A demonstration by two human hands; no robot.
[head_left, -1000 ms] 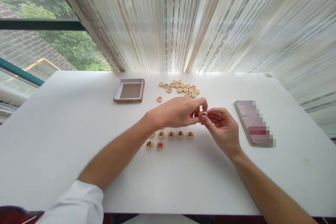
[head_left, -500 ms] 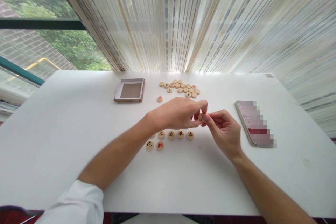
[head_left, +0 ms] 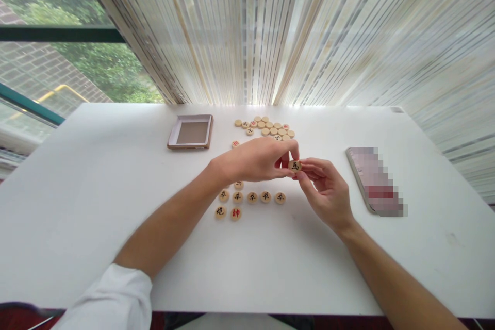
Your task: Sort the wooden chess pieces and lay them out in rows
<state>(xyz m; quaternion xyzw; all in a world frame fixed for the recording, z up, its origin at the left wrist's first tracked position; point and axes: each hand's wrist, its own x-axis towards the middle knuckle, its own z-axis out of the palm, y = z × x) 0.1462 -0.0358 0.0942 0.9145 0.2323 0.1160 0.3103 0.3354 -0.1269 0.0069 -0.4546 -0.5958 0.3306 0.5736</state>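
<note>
Both hands meet above the white table [head_left: 96,206], pinching one round wooden chess piece [head_left: 295,166] with a black character facing me. My left hand [head_left: 257,160] grips it from the left with thumb and forefinger. My right hand [head_left: 327,188] holds it from the right with curled fingers. Below the hands lies a row of pieces with black characters [head_left: 251,197]. Two more pieces [head_left: 228,212], one black-marked and one red-marked, sit just in front of that row.
A heap of several loose pieces [head_left: 266,129] lies at the back of the table. An open shallow box [head_left: 191,133] stands left of it. A phone [head_left: 377,180] lies flat on the right. Striped curtains and a window rise behind the table.
The piece has been turned between the fingers so that its black character faces me. Both hands shifted slightly left and up, uncovering more pieces of the row.
</note>
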